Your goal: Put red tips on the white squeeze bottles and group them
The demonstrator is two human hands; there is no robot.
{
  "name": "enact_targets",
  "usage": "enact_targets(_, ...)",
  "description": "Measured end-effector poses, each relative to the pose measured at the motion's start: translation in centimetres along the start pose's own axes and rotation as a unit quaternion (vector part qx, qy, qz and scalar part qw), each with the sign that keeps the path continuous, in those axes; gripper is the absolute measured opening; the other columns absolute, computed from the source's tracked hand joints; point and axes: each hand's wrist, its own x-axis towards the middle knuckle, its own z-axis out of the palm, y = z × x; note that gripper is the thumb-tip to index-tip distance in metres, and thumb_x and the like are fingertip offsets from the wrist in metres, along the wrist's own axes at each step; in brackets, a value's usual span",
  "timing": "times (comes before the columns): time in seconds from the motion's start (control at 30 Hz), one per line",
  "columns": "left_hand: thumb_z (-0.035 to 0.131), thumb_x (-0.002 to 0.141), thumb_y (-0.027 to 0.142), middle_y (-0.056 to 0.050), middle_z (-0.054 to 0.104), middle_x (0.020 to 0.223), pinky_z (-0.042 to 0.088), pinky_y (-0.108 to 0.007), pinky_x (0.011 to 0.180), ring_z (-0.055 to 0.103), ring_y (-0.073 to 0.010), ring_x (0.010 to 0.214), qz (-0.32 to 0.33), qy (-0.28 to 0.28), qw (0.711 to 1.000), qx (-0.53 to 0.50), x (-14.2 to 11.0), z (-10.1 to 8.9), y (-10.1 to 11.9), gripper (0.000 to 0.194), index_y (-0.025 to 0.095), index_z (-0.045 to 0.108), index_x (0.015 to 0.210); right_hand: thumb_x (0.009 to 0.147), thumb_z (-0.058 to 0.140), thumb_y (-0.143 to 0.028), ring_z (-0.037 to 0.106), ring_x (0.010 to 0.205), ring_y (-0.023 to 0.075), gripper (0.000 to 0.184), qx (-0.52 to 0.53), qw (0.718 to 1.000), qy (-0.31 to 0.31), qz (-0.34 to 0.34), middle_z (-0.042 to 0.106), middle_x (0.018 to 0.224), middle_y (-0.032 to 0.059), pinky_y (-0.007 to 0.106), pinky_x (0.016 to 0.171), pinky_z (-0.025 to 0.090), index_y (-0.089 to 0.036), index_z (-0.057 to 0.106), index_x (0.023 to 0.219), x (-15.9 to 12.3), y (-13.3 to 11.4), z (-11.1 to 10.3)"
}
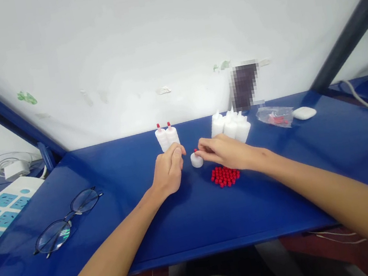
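Note:
My right hand (221, 150) pinches a small red cap (195, 150) with thumb and forefinger, right at the top of a short, round white piece (196, 160) that looks like a lid or low bottle. To its left is my left hand (170, 167), fingers curled closed; whatever may be inside them is hidden. Just behind the left hand stand white squeeze bottles (167, 136), two of them showing red-capped tips. Behind my right hand several white bottles (226, 126) with bare white nozzles stand in a cluster. A pile of loose red caps (225, 176) lies below my right wrist.
Eyeglasses (66, 219) and a white power strip (6, 212) lie at the left of the blue table (172, 234). At the back right are a clear plastic bag (275, 116) with red pieces and a white rounded object (304, 113). A white wall closes off the back.

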Motion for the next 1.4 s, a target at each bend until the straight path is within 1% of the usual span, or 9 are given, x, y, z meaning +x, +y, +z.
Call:
enact_targets(0.1,0.029,0.1,0.041,0.005,0.049,0.056,0.036,-0.026,0.059,0.045,-0.0127,0.051,0.013,-0.008,0.998,-0.061,-0.6,0.2,0.8,0.032,0.019,0.051,0.091,0.101,0.045,-0.036,0.042,0.049,0.0082,0.026,0.029,0.998,0.039,-0.047,0.05,0.059,-0.0058,0.023,0.052,0.031,-0.02,0.047,0.08,-0.5,-0.8,0.0)
enact_targets(0.2,0.031,0.098,0.046,0.005,0.049,0.056,0.035,-0.025,0.056,0.043,-0.0124,0.051,0.025,-0.066,0.99,-0.12,-1.2,0.5,1.4,0.034,0.018,0.05,0.096,0.101,0.045,-0.033,0.046,0.05,0.0078,0.025,0.041,0.987,0.093,-0.126,0.056,0.063,-0.004,0.022,0.051,0.033,-0.02,0.047,0.08,-0.8,-2.1,0.6)
enact_targets(0.37,0.043,0.089,0.056,0.004,0.048,0.062,0.033,-0.025,0.053,0.04,-0.0125,0.054,0.045,-0.12,0.962,-0.242,-1.6,0.7,1.6,0.038,0.019,0.048,0.098,0.102,0.04,-0.031,0.047,0.049,0.0084,0.028,-0.061,0.97,0.129,-0.196,0.061,0.065,-0.0008,0.023,0.048,0.032,-0.018,0.051,0.08,-0.8,-3.5,2.0)
enact_targets(0.5,0.049,0.085,0.055,0.003,0.047,0.066,0.031,-0.026,0.052,0.04,-0.0128,0.055,0.057,-0.127,0.963,-0.232,-1.5,0.7,1.5,0.038,0.019,0.047,0.097,0.102,0.038,-0.026,0.047,0.049,0.0095,0.029,-0.131,0.955,0.154,-0.218,0.058,0.06,-0.0014,0.024,0.047,0.031,-0.018,0.053,0.078,-0.8,-3.6,2.2)
enact_targets(0.7,0.046,0.088,0.054,0.004,0.045,0.06,0.025,-0.027,0.05,0.036,-0.0122,0.052,0.086,-0.134,0.968,-0.192,-1.4,0.5,1.8,0.037,0.019,0.047,0.1,0.098,0.042,-0.019,0.044,0.046,0.0086,0.028,-0.166,0.928,0.222,-0.249,0.056,0.057,-0.003,0.025,0.047,0.032,-0.019,0.053,0.072,-0.9,-3.9,2.0)
enact_targets(1.03,0.046,0.085,0.044,0.005,0.043,0.059,0.024,-0.026,0.049,0.033,-0.0114,0.05,0.079,-0.154,0.967,-0.187,-1.5,0.4,1.9,0.028,0.019,0.047,0.098,0.101,0.041,-0.025,0.048,0.047,0.0095,0.028,-0.159,0.942,0.185,-0.232,0.058,0.06,-0.0019,0.026,0.046,0.029,-0.018,0.055,0.078,-1.0,-3.6,2.1)
enact_targets(1.2,0.043,0.078,0.028,0.004,0.044,0.064,0.029,-0.026,0.051,0.038,-0.0117,0.052,0.047,-0.208,0.963,-0.167,-1.2,-0.3,2.0,0.02,0.018,0.049,0.095,0.105,0.034,-0.032,0.051,0.05,0.0105,0.035,-0.171,0.956,0.122,-0.203,0.063,0.066,0.0017,0.026,0.049,0.031,-0.016,0.057,0.083,-1.1,-3.3,2.2)
enact_targets(1.3,0.043,0.075,0.025,0.005,0.043,0.061,0.028,-0.026,0.05,0.038,-0.0117,0.051,0.041,-0.217,0.961,-0.167,-1.1,-0.6,2.0,0.019,0.018,0.048,0.092,0.104,0.036,-0.034,0.053,0.052,0.0113,0.033,-0.141,0.966,0.095,-0.194,0.064,0.07,0.0032,0.025,0.049,0.034,-0.015,0.057,0.087,-1.2,-3.1,2.3)
enact_targets(1.4,0.043,0.077,0.024,0.006,0.041,0.056,0.026,-0.026,0.049,0.036,-0.0116,0.049,0.05,-0.199,0.967,-0.153,-1.1,-0.5,1.7,0.021,0.018,0.049,0.096,0.102,0.043,-0.029,0.056,0.055,0.0115,0.024,-0.073,0.974,0.11,-0.187,0.065,0.074,0.004,0.023,0.05,0.038,-0.014,0.058,0.089,-1.3,-3.2,2.5)
